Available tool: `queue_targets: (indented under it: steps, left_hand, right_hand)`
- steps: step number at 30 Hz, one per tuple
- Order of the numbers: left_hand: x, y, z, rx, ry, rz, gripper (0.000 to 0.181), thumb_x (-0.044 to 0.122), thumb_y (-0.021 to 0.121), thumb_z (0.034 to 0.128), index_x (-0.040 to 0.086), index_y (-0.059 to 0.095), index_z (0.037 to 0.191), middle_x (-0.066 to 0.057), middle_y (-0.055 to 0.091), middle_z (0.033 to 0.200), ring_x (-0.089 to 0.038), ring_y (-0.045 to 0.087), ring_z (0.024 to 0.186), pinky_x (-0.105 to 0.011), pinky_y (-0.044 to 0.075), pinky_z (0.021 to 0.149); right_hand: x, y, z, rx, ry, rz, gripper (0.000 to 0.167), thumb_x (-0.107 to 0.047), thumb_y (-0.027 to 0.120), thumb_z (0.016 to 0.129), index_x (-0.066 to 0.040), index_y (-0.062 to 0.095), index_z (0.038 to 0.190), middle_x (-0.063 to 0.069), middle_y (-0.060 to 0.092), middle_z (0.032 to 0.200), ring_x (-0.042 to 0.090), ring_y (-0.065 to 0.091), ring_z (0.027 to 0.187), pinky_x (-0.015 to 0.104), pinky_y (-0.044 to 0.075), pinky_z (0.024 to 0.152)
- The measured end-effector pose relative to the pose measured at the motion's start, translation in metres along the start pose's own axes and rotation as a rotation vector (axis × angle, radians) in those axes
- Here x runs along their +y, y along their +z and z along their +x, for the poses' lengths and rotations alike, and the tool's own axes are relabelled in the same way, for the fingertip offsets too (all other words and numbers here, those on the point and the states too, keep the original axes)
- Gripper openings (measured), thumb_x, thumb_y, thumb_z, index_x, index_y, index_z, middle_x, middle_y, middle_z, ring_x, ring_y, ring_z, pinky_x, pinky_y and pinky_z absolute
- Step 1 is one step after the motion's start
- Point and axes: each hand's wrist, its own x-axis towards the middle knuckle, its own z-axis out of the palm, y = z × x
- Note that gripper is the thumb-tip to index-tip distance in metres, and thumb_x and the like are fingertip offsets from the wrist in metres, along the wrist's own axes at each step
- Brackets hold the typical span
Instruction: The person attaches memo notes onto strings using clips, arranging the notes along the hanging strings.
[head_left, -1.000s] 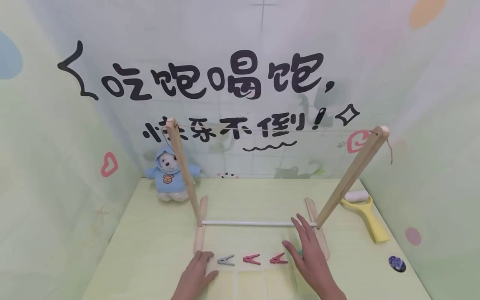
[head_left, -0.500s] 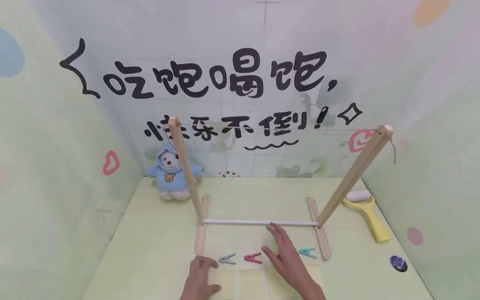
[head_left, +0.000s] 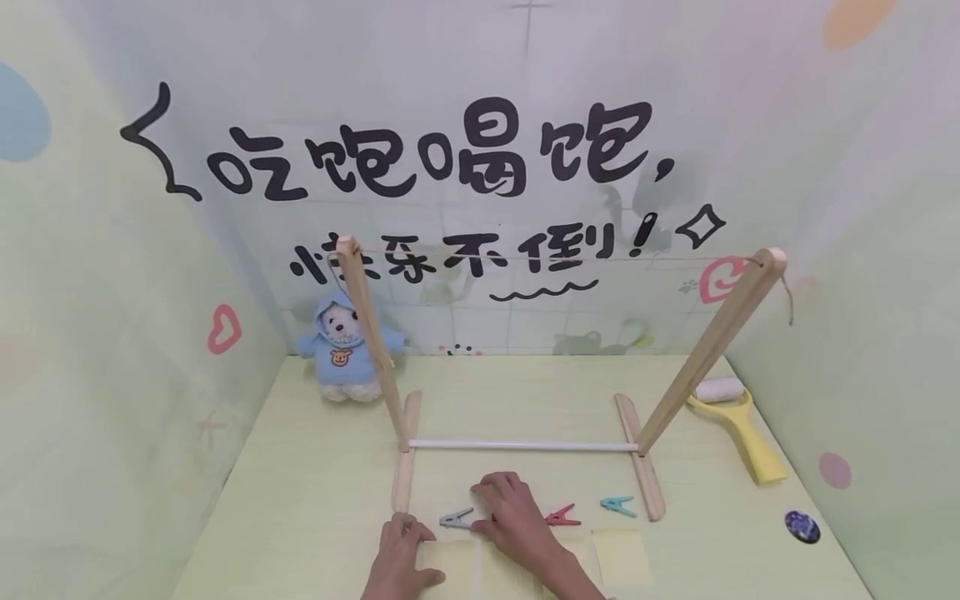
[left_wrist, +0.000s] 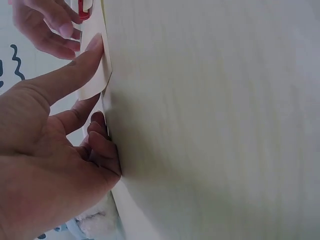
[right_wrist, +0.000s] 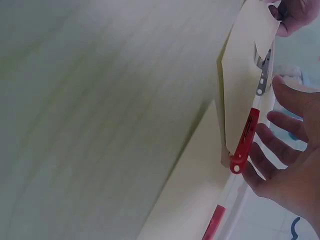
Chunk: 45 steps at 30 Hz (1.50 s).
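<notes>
My left hand (head_left: 401, 558) rests by the left edge of the leftmost pale yellow paper square (head_left: 450, 571), its thumb touching the paper. Over the row of small clothespins my right hand (head_left: 517, 525) hovers with loosely bent fingers. It covers most of a red clothespin, which the right wrist view shows beside its fingertips (right_wrist: 245, 142). A grey clothespin (head_left: 456, 518) lies just left of that hand. To its right lie another red clothespin (head_left: 562, 515) and a teal clothespin (head_left: 618, 505). More paper squares (head_left: 622, 557) lie below the clothespins, partly hidden by the right forearm.
Behind the clothespins stands a wooden frame (head_left: 708, 354) with a white crossbar (head_left: 517, 446) and a string across its top. A plush toy (head_left: 345, 354) sits back left. At right are a yellow-handled lint roller (head_left: 750, 442) and a dark blue oval object (head_left: 802, 527).
My right hand has moved left along the row, from the teal clothespin to the red one beside the grey. The teal and right-hand red clothespins are uncovered. My left hand has barely shifted.
</notes>
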Motion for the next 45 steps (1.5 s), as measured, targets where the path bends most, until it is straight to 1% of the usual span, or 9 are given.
queue_targets:
  steps: [6, 13, 20, 28, 34, 36, 38, 42, 45]
  left_hand:
    - [0.000, 0.001, 0.000, -0.007, -0.010, 0.001, 0.048, 0.022, 0.099, 0.0770, 0.010, 0.071, 0.114, -0.004, 0.043, 0.122, -0.026, 0.043, 0.111, -0.031, 0.057, 0.086]
    - [-0.005, 0.004, -0.001, 0.053, 0.031, 0.029, 0.049, 0.023, 0.098, 0.0770, 0.006, 0.073, 0.115, -0.003, 0.044, 0.121, -0.025, 0.044, 0.110, -0.030, 0.057, 0.087]
    - [-0.004, 0.005, -0.001, 0.046, -0.016, 0.014, 0.036, 0.015, 0.090, 0.0883, 0.000, 0.072, 0.115, -0.003, 0.045, 0.121, -0.021, 0.042, 0.105, -0.029, 0.054, 0.085]
    - [-0.003, 0.005, -0.001, 0.051, -0.022, -0.018, 0.023, 0.009, 0.078, 0.0983, -0.004, 0.070, 0.115, -0.002, 0.048, 0.119, -0.017, 0.041, 0.101, -0.027, 0.051, 0.080]
    - [-0.003, -0.005, 0.002, -0.015, -0.047, -0.141, 0.016, 0.013, 0.067, 0.1065, 0.000, 0.067, 0.116, 0.000, 0.057, 0.105, -0.010, 0.044, 0.091, -0.028, 0.048, 0.074]
    - [-0.010, -0.003, 0.006, 0.011, -0.015, -0.183, 0.016, 0.015, 0.067, 0.1075, 0.001, 0.067, 0.114, 0.002, 0.059, 0.095, -0.006, 0.046, 0.083, -0.028, 0.048, 0.068]
    - [-0.021, 0.003, 0.014, 0.075, 0.032, -0.198, 0.017, 0.018, 0.072, 0.1051, 0.003, 0.069, 0.113, 0.007, 0.059, 0.087, -0.003, 0.048, 0.076, -0.026, 0.048, 0.063]
    - [-0.046, 0.018, 0.035, 0.233, 0.177, -0.191, 0.024, 0.029, 0.078, 0.1017, 0.012, 0.073, 0.117, 0.018, 0.056, 0.082, 0.004, 0.047, 0.070, -0.021, 0.044, 0.058]
    - [-0.042, 0.012, 0.044, 0.303, 0.285, -0.213, 0.024, 0.030, 0.076, 0.1040, 0.012, 0.073, 0.119, 0.016, 0.056, 0.083, 0.004, 0.047, 0.070, -0.021, 0.042, 0.057]
  right_hand:
    - [-0.001, 0.012, 0.000, 0.018, -0.039, -0.088, 0.050, -0.030, 0.097, 0.079, -0.011, 0.073, 0.118, 0.005, 0.068, 0.122, 0.026, 0.060, 0.117, 0.048, 0.055, 0.097]
    - [0.002, 0.019, 0.000, 0.057, -0.056, -0.085, 0.046, -0.027, 0.100, 0.075, -0.014, 0.073, 0.109, 0.003, 0.065, 0.120, 0.024, 0.059, 0.116, 0.048, 0.054, 0.098]
    - [0.003, 0.022, -0.002, 0.083, -0.040, -0.046, 0.040, -0.023, 0.099, 0.078, -0.014, 0.072, 0.107, 0.002, 0.066, 0.119, 0.023, 0.060, 0.114, 0.047, 0.054, 0.096]
    - [0.002, 0.018, 0.000, 0.143, -0.010, 0.102, 0.038, -0.015, 0.095, 0.082, -0.013, 0.069, 0.109, 0.001, 0.071, 0.114, 0.019, 0.062, 0.103, 0.044, 0.053, 0.088]
    - [0.004, 0.005, 0.004, 0.066, 0.085, 0.423, 0.031, -0.012, 0.086, 0.095, -0.006, 0.069, 0.120, 0.008, 0.076, 0.113, 0.019, 0.066, 0.091, 0.030, 0.056, 0.081]
    - [0.005, -0.003, 0.007, 0.011, 0.153, 0.566, 0.030, -0.012, 0.081, 0.099, -0.004, 0.068, 0.124, 0.011, 0.076, 0.117, 0.026, 0.071, 0.099, 0.026, 0.060, 0.076]
    - [0.005, -0.015, 0.013, -0.017, 0.208, 0.640, 0.031, -0.015, 0.079, 0.102, -0.003, 0.068, 0.128, 0.010, 0.077, 0.119, 0.032, 0.072, 0.110, 0.031, 0.064, 0.084]
    - [0.005, -0.044, 0.028, -0.009, 0.222, 0.639, 0.036, -0.017, 0.082, 0.099, -0.007, 0.070, 0.131, 0.004, 0.079, 0.118, 0.030, 0.074, 0.115, 0.043, 0.060, 0.103]
    - [0.005, -0.067, 0.040, 0.020, 0.163, 0.599, 0.034, -0.016, 0.083, 0.097, -0.008, 0.071, 0.129, 0.002, 0.079, 0.115, 0.026, 0.075, 0.112, 0.040, 0.058, 0.105]
